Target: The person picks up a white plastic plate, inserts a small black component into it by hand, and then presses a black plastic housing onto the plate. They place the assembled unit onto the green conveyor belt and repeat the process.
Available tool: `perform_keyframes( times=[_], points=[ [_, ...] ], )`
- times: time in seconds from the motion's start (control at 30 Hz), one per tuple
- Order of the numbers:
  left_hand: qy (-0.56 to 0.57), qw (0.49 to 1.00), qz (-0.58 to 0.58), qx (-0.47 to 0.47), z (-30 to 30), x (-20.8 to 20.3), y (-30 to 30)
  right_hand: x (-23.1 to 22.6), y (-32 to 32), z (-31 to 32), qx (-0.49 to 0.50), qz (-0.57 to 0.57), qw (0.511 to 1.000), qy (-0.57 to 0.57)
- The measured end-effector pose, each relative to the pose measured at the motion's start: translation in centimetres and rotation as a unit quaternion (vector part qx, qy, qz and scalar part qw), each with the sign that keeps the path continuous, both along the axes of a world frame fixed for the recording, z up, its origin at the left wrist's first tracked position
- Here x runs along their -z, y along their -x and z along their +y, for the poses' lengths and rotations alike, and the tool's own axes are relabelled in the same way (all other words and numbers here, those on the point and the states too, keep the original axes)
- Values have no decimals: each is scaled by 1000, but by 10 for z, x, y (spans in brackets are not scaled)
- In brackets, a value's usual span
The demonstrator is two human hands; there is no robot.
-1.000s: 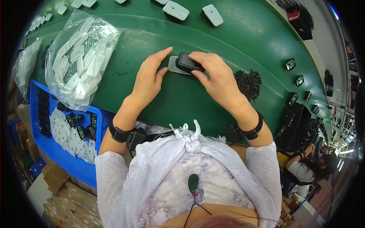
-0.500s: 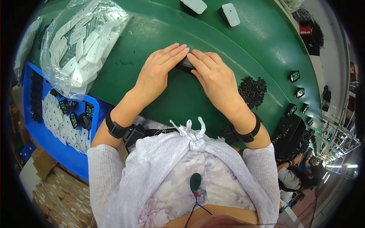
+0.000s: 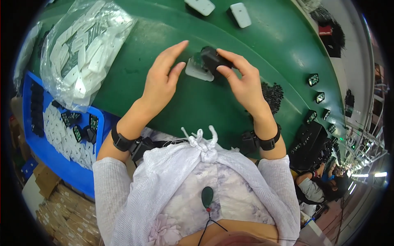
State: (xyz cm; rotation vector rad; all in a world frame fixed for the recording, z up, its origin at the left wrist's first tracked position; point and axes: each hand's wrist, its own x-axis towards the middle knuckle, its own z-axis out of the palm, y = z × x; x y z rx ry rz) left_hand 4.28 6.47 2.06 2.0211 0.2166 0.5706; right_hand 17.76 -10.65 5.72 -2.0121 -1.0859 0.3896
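Note:
My right hand (image 3: 246,84) grips a black plastic housing (image 3: 212,59) between thumb and fingers, tilted above the green table. Just below and left of the housing is a pale, rounded-corner plate (image 3: 198,73), slightly blurred; I cannot tell whether the two are joined. Apart from both, my left hand (image 3: 162,78) is open, thumb and fingers spread, holding nothing. Close by my right wrist lies a heap of small black parts (image 3: 272,97), partly hidden by the hand.
At the left, a plastic bag (image 3: 88,53) full of white covers lies beside a blue tray (image 3: 61,170) of white pieces and circuit-board housings. Two white-topped units (image 3: 240,15) stand at the far side. Several circuit-board units (image 3: 313,79) line the right edge, near a black box (image 3: 305,143).
My hands, which were together over the black housing, have come apart. The left has let go and moved left; the right has tilted the housing up, and the pale plate now shows.

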Motion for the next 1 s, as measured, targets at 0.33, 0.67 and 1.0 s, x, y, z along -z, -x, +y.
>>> perform_keyframes(
  times=[0.33, 0.67, 1.0],
  points=[
    [413, 907, -45, 68, -43, -42, -22, -10, 19, -24, 20, 546, 774, -320],
    [289, 951, -109, 6, -44, -57, -12, -13, 39, -19, 4, 535, 782, -320],
    [194, 973, -127, -6, -47, -66, -14, -8, 43, -17, -38, 583, 750, -311]
  ],
)
